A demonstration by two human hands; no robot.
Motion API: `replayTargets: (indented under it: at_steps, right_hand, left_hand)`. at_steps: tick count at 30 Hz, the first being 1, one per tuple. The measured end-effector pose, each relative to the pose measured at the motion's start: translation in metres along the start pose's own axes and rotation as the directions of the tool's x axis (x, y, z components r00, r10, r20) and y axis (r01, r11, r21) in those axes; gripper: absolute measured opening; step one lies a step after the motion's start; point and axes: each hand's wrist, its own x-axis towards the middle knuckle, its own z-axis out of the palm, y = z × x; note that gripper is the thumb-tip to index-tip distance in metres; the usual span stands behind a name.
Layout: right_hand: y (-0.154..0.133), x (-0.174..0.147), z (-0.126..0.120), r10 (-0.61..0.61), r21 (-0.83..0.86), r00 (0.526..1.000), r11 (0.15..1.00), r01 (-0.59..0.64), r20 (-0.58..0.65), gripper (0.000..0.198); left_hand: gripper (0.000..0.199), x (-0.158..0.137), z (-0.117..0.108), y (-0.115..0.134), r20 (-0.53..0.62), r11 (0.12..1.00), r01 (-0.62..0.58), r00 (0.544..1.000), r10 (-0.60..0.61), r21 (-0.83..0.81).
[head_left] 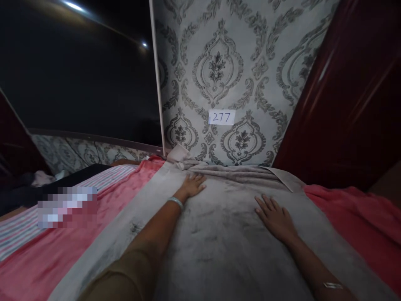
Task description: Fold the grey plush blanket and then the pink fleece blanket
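A grey plush cloth lies spread over the surface in front of me, its far edge bunched into folds against the wall. My left hand rests flat on the cloth near those folds, fingers spread; a light bracelet circles its wrist. Farther right and a little nearer, my right hand also lies flat on the cloth with its fingers apart. Neither hand grips anything. Faint dark creases mark the cloth between my arms.
Red fabric shows under the grey cloth on both sides. A striped cloth lies at the left. Behind stand a large dark screen, patterned wallpaper with a paper label reading 277, and a dark red glossy panel.
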Motion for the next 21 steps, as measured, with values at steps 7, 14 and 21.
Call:
replayTargets:
  at_steps: [7, 14, 21]
  right_hand:
    - [0.007, 0.007, 0.003, -0.02, 0.046, 1.0, 0.999, 0.02, -0.008, 0.059]
    - [-0.007, 0.001, -0.03, 0.016, 0.111, 0.998, 0.994, -0.023, 0.057, 0.059]
    - [-0.007, 0.007, -0.047, 0.029, 0.206, 0.996, 0.977, -0.046, 0.081, 0.067]
  left_hand:
    - [0.059, -0.025, -0.018, -0.111, -0.046, 0.937, 0.345, 0.938, -0.343, 0.055]
    - [0.059, -0.031, -0.025, -0.111, -0.235, 0.884, 0.455, 0.876, -0.422, 0.109]
    - [0.056, -0.007, -0.02, -0.131, -0.336, 0.99, 0.086, 0.941, -0.045, 0.109]
